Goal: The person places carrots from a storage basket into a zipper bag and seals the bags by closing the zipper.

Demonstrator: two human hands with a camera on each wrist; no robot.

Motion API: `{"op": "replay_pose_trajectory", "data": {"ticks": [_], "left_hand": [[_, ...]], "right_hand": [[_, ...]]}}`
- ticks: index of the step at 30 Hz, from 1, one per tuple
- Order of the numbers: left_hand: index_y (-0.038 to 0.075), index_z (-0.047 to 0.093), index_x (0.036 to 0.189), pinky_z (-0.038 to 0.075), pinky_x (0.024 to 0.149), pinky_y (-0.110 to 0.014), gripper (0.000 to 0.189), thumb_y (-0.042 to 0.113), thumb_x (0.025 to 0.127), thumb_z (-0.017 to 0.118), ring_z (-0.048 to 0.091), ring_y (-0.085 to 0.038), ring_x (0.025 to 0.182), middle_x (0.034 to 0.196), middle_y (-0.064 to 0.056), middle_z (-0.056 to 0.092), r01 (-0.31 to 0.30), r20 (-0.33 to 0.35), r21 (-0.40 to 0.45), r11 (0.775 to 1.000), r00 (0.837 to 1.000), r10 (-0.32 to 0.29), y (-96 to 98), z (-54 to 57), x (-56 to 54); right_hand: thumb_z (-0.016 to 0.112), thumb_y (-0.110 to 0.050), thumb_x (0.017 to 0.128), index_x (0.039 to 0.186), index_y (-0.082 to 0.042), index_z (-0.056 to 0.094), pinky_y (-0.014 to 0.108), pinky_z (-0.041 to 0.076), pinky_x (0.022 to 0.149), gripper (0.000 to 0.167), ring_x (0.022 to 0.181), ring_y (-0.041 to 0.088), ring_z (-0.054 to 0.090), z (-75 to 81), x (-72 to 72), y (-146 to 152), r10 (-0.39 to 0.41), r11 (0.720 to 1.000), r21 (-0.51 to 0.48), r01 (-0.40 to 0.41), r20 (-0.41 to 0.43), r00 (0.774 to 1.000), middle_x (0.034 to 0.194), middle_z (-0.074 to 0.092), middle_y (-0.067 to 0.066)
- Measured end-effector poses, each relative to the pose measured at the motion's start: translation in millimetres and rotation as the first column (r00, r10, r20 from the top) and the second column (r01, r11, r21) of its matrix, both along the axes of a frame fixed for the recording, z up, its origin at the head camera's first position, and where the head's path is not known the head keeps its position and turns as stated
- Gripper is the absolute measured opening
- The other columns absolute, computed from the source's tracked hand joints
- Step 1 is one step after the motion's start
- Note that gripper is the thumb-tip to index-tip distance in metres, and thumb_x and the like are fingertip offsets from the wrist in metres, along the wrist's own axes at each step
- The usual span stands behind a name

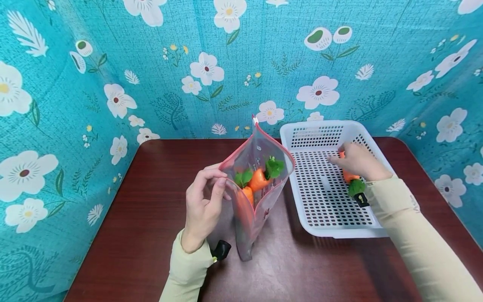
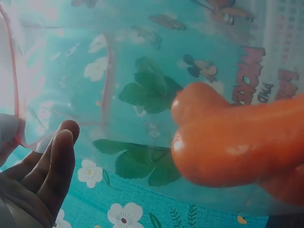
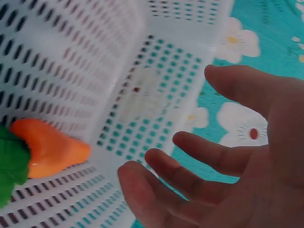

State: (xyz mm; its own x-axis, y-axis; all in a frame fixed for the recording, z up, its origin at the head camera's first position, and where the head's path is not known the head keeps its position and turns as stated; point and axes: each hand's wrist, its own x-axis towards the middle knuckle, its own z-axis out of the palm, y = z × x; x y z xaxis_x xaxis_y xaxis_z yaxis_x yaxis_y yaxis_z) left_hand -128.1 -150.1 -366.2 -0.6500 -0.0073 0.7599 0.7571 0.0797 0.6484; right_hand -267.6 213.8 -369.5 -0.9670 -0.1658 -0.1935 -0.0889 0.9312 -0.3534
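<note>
My left hand (image 1: pixel 203 205) pinches the pink-edged rim of a clear zip bag (image 1: pixel 268 201) between thumb and fingers. The bag stands upright with its mouth spread wide. Inside it are orange toy carrots (image 1: pixel 258 180) with green leaves; the left wrist view shows them through the film, beside a printed cartoon mouse. Over the white plastic basket (image 1: pixel 313 228), my right hand (image 1: pixel 362 161) hovers above another toy carrot (image 1: pixel 350 176). In the right wrist view its fingers (image 3: pixel 190 185) are spread and hold nothing, with that carrot (image 3: pixel 52 147) lying apart from them.
The basket, with slotted walls and floor, stands at the right of the dark red-brown table (image 1: pixel 162 201), close to the bag's right side. A turquoise flowered cloth (image 1: pixel 241 63) hangs behind the table and along both sides. Small black devices (image 1: pixel 222 250) sit at the wrists.
</note>
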Motion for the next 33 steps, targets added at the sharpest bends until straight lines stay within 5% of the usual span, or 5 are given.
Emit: {"op": "replay_pose_trajectory", "data": {"ticks": [4, 8, 26, 33], "left_hand": [[-0.011, 0.054, 0.101, 0.054, 0.056, -0.023, 0.013, -0.003, 0.092, 0.058, 0.061, -0.016, 0.065, 0.096, -0.026, 0.059, -0.007, -0.006, 0.005, 1.000, 1.000, 0.007, -0.6, -0.4, -0.2], [-0.012, 0.054, 0.101, 0.054, 0.055, -0.023, 0.015, -0.001, 0.093, 0.058, 0.061, -0.016, 0.065, 0.095, -0.026, 0.059, -0.005, -0.002, 0.014, 1.000, 1.000, 0.005, -0.9, 0.1, -0.2], [-0.011, 0.055, 0.102, 0.054, 0.056, -0.024, 0.012, -0.006, 0.091, 0.058, 0.063, -0.015, 0.068, 0.095, -0.026, 0.059, 0.013, 0.011, 0.014, 1.000, 1.000, -0.013, -2.5, 0.0, 0.0], [-0.006, 0.058, 0.100, 0.053, 0.055, -0.023, 0.015, -0.013, 0.087, 0.059, 0.060, -0.016, 0.064, 0.106, -0.023, 0.061, -0.011, 0.041, -0.028, 1.000, 0.999, 0.012, -3.2, -0.7, 0.9]], "right_hand": [[0.059, -0.033, 0.092, 0.088, 0.005, 0.054, 0.038, 0.042, 0.060, 0.038, 0.063, 0.025, 0.051, -13.4, -3.0, 4.0, -0.019, 0.999, 0.049, 0.017, 0.041, 0.999, 0.064, 0.048, 0.010], [0.060, -0.031, 0.092, 0.067, -0.007, 0.047, 0.030, 0.037, 0.048, 0.037, 0.045, 0.015, 0.045, -24.2, -4.8, 8.8, -0.059, 0.996, 0.070, 0.053, 0.088, 0.994, 0.050, 0.042, 0.000], [0.062, -0.028, 0.088, 0.092, 0.006, 0.048, 0.037, 0.044, 0.060, 0.037, 0.067, 0.027, 0.052, -36.3, -5.1, 15.1, -0.178, 0.975, 0.162, 0.155, 0.140, 0.974, 0.075, 0.052, 0.017], [0.063, -0.030, 0.089, 0.084, 0.002, 0.050, 0.039, 0.044, 0.063, 0.035, 0.069, 0.028, 0.053, -38.9, -6.5, 17.6, -0.171, 0.976, 0.165, 0.145, 0.159, 0.972, 0.074, 0.051, 0.015]]}}
